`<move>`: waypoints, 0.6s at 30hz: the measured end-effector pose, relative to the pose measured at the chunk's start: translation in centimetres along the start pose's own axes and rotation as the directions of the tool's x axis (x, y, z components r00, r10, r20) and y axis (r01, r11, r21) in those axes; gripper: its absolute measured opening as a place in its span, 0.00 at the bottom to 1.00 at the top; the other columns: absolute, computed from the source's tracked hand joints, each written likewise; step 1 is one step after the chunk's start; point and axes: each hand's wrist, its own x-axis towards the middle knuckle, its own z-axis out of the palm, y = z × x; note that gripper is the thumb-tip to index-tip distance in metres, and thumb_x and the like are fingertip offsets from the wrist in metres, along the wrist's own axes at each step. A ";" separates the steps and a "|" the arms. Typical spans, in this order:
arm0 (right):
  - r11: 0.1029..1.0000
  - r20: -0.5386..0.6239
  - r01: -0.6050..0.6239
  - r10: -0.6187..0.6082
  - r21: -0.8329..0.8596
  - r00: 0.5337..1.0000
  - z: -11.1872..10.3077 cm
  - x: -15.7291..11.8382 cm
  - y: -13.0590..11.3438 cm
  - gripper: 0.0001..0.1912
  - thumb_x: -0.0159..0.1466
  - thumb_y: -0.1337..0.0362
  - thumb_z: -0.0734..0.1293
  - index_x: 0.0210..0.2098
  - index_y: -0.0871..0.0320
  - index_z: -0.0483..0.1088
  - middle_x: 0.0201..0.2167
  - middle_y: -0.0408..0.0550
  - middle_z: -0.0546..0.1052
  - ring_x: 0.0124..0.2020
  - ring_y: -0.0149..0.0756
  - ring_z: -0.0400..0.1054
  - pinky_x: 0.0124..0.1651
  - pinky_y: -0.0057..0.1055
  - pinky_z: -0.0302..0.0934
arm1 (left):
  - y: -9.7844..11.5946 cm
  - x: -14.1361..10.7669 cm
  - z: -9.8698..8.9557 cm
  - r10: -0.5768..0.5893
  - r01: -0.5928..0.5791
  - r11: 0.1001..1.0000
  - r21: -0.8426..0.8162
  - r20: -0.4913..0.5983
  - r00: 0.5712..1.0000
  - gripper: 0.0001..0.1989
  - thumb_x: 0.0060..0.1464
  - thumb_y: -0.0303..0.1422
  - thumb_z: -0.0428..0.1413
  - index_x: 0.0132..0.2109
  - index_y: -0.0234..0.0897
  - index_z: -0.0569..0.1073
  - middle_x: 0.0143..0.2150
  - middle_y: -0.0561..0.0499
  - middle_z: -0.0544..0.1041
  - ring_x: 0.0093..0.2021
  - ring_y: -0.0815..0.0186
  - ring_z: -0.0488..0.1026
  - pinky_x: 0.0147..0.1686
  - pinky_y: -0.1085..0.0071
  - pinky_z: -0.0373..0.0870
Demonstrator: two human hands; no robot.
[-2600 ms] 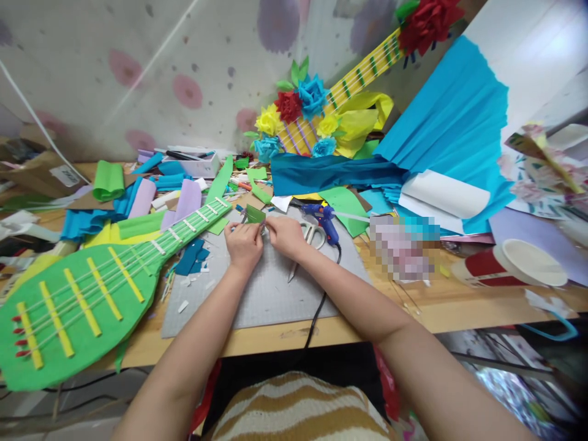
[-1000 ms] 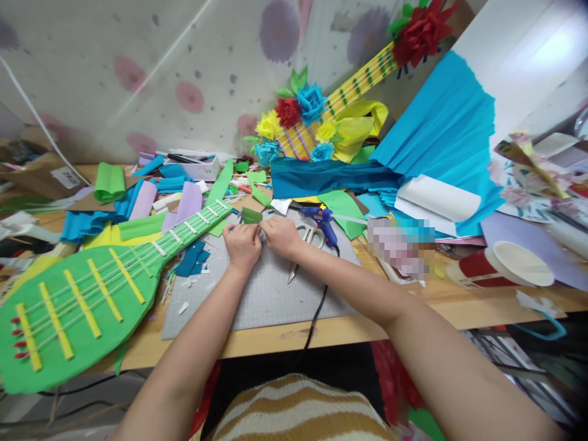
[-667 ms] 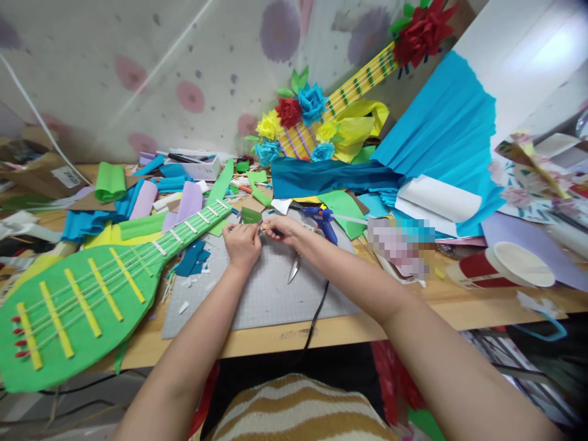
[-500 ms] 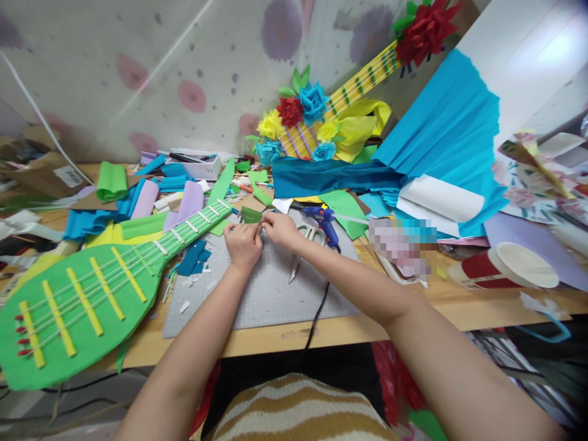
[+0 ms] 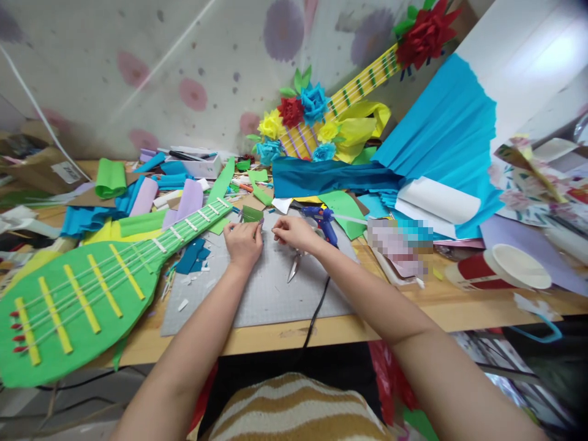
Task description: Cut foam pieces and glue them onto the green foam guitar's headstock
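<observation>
My left hand (image 5: 243,244) is closed over the neck end of a green paper lute (image 5: 87,306), beside a small dark green piece (image 5: 252,213); what its fingers grip is too small to make out. To the right of it, apart from it, my right hand (image 5: 294,234) has its fingertips pinched together, and anything between them is too small to see. Scissors (image 5: 294,267) lie partly under my right hand on the grey cutting mat (image 5: 275,294). A blue glue gun (image 5: 327,225) rests just behind my right wrist.
A yellow paper instrument (image 5: 362,82) with paper flowers leans on the wall. Blue crepe paper (image 5: 441,141) spreads at the right, near a paper cup (image 5: 498,267). Rolls of coloured paper (image 5: 111,178) and scraps crowd the left. A black cord (image 5: 318,307) crosses the mat.
My right hand has moved right, away from my left hand, opening a gap between them. My left hand has stayed in place.
</observation>
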 end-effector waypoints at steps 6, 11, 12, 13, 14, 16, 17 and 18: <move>0.994 -0.002 0.039 -0.040 -0.098 0.999 0.3 0.8 -1.7 0.07 0.59 0.68 0.59 0.27 0.59 0.68 0.23 0.41 0.75 0.24 0.25 0.67 0.33 0.22 0.56 | 0.0 -0.2 -0.2 0.021 -0.021 1.000 0.010 0.020 1.000 0.11 0.55 0.33 0.46 0.34 0.37 0.73 0.31 0.48 0.78 0.32 0.63 0.71 0.43 0.61 0.52; 0.971 -0.015 0.094 -0.100 -0.218 0.995 0.0 1.1 -2.0 0.08 0.58 0.69 0.59 0.27 0.58 0.68 0.23 0.41 0.75 0.27 0.27 0.66 0.33 0.22 0.54 | 0.0 -0.2 -0.3 0.016 -0.017 1.000 0.013 0.028 0.999 0.11 0.55 0.32 0.46 0.34 0.37 0.73 0.31 0.47 0.78 0.32 0.62 0.71 0.43 0.60 0.52; 0.965 -0.015 0.104 -0.111 -0.241 0.994 -0.1 1.1 -2.0 0.08 0.58 0.69 0.59 0.27 0.57 0.68 0.24 0.41 0.75 0.27 0.27 0.66 0.33 0.22 0.53 | 0.0 -0.2 -0.3 0.017 -0.017 1.000 0.013 0.027 1.000 0.11 0.55 0.32 0.46 0.34 0.37 0.73 0.31 0.47 0.78 0.32 0.62 0.71 0.43 0.60 0.52; 0.959 -0.014 0.110 -0.118 -0.263 0.993 -0.2 1.2 -2.0 0.08 0.58 0.69 0.59 0.26 0.57 0.68 0.24 0.41 0.75 0.28 0.28 0.66 0.33 0.22 0.53 | 0.1 -0.2 -0.3 0.019 -0.020 1.000 0.011 0.025 1.000 0.11 0.55 0.32 0.46 0.34 0.38 0.73 0.31 0.48 0.78 0.32 0.62 0.71 0.44 0.60 0.52; 0.952 -0.012 0.113 -0.121 -0.283 0.993 -0.3 1.2 -2.0 0.08 0.58 0.69 0.59 0.26 0.57 0.69 0.25 0.42 0.75 0.29 0.28 0.66 0.33 0.22 0.53 | 0.1 -0.2 -0.2 0.026 -0.026 1.000 0.009 0.023 0.999 0.11 0.55 0.32 0.46 0.34 0.38 0.73 0.31 0.48 0.78 0.32 0.62 0.71 0.44 0.60 0.52; 0.941 -0.006 0.117 -0.125 -0.316 0.992 -0.3 1.3 -2.2 0.08 0.58 0.68 0.58 0.28 0.57 0.69 0.27 0.43 0.76 0.30 0.29 0.66 0.33 0.23 0.53 | 0.1 -0.2 -0.2 0.039 -0.040 0.999 0.011 0.019 0.999 0.11 0.55 0.32 0.46 0.35 0.38 0.73 0.31 0.48 0.78 0.32 0.62 0.71 0.44 0.60 0.52; 0.937 -0.004 0.116 -0.125 -0.330 0.992 -0.3 1.3 -2.4 0.09 0.59 0.68 0.58 0.29 0.58 0.69 0.28 0.44 0.76 0.31 0.30 0.67 0.33 0.23 0.53 | 0.1 -0.3 -0.2 0.045 -0.046 0.999 0.013 0.018 0.999 0.11 0.55 0.32 0.46 0.35 0.38 0.73 0.31 0.47 0.78 0.32 0.62 0.71 0.44 0.60 0.53; 0.933 -0.002 0.116 -0.124 -0.341 0.992 -0.2 1.3 -2.6 0.09 0.59 0.68 0.58 0.30 0.58 0.70 0.29 0.45 0.76 0.31 0.30 0.67 0.34 0.23 0.54 | 0.1 -0.3 -0.2 0.050 -0.050 0.999 0.016 0.018 0.999 0.11 0.55 0.32 0.46 0.35 0.38 0.73 0.31 0.47 0.78 0.32 0.62 0.71 0.43 0.60 0.53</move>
